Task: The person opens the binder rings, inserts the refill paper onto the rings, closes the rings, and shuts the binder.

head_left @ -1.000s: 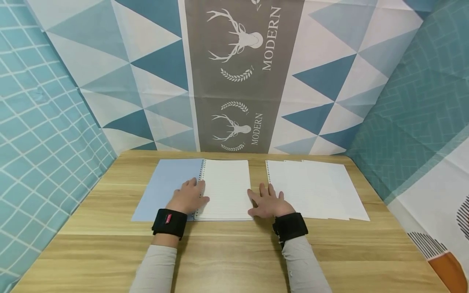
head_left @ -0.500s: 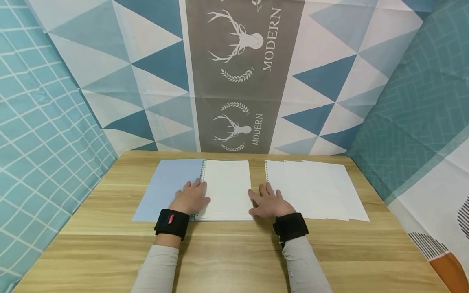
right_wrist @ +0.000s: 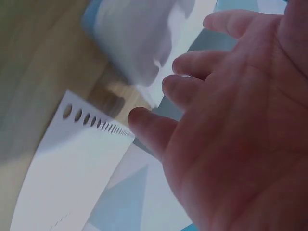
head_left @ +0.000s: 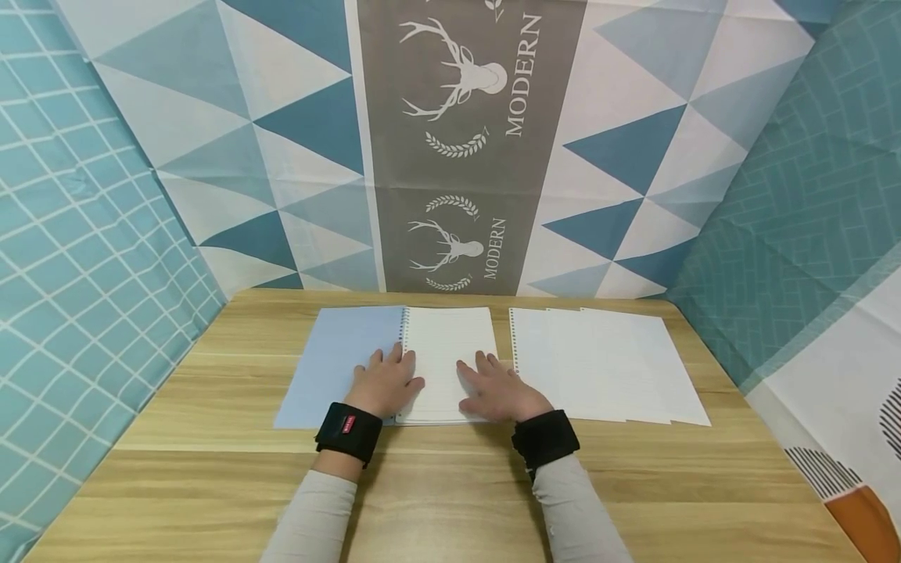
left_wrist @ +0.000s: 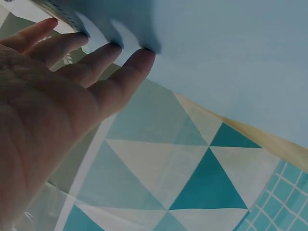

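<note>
A spiral notebook lies open on the table, its pale blue cover on the left and its white lined page on the right. My left hand rests on it near the spiral binding, fingers spread. In the left wrist view, those fingertips meet the blue surface. Over the page's right edge is my right hand, its fingers spread and holding nothing. Loose sheets with punched holes lie overlapped just right of the notebook; their holed edge shows beside the right fingers.
Everything lies on a wooden table. A patterned cloth with triangles and deer heads hangs behind it. More cloth hangs at the sides, a blue grid cloth on the left and a teal one on the right.
The notebook has slid a little to the right together with my left hand. My right hand has moved left, onto the page's right edge. The loose sheets stay nearly in place.
</note>
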`<state>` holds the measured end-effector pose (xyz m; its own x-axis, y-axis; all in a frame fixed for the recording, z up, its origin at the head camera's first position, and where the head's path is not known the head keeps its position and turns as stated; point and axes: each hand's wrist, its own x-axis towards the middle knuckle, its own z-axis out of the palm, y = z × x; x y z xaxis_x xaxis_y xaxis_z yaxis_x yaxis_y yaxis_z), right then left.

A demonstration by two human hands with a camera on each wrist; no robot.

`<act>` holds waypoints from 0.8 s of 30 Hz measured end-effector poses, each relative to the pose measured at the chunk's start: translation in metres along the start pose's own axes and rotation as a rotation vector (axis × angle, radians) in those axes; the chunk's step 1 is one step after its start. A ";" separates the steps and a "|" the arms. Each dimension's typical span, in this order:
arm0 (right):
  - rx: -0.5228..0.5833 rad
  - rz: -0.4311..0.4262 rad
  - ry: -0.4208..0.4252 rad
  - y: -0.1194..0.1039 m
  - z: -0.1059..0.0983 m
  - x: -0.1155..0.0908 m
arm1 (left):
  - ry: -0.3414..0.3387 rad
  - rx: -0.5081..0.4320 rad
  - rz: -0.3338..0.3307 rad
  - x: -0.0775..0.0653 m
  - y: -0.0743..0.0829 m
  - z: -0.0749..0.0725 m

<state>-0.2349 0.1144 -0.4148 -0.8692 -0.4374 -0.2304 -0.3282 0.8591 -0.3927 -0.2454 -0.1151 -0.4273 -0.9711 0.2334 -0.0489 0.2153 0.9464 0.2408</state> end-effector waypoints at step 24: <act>-0.021 0.114 0.010 0.016 -0.003 -0.002 | 0.053 0.060 0.199 0.006 0.016 0.012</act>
<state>-0.2396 0.1300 -0.4181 -0.9050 -0.3340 -0.2635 -0.2345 0.9084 -0.3460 -0.2467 -0.0961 -0.4355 -0.9126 0.4064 0.0457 0.4076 0.8947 0.1827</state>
